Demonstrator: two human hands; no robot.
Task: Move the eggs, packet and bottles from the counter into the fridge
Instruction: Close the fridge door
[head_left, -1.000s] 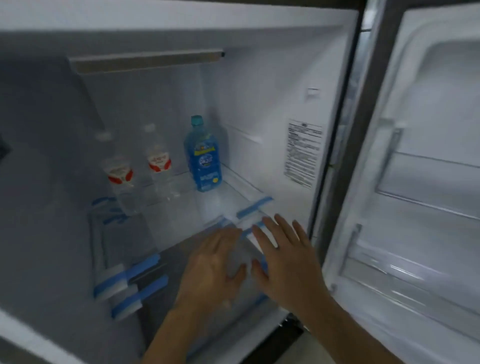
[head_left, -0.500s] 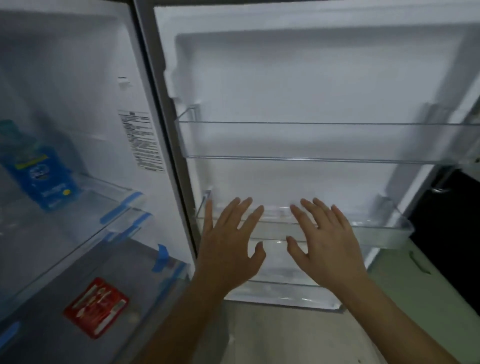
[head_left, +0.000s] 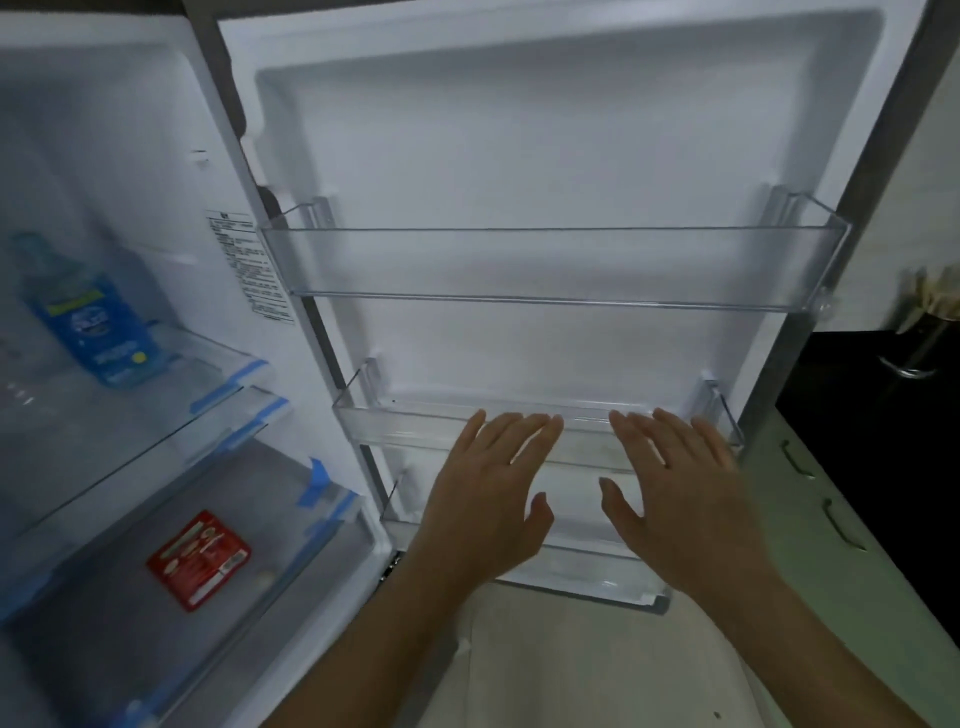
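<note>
Fridge door (head_left: 545, 130) open; red packet (head_left: 198, 559) in bottom compartment, hands empty.

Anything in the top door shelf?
No: the top door shelf is clear plastic with only the white door liner visible through it.

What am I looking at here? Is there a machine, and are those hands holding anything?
No machine: a person wears a camera on the head, looking forward and down, so you see their own two hands. The left hand and right hand are spread open and hold nothing, in front of the clear door shelves of an open fridge, which look empty. At the left, inside the fridge, a blue bottle stands on a glass shelf, and a red packet lies flat lower down. No eggs show.
</note>
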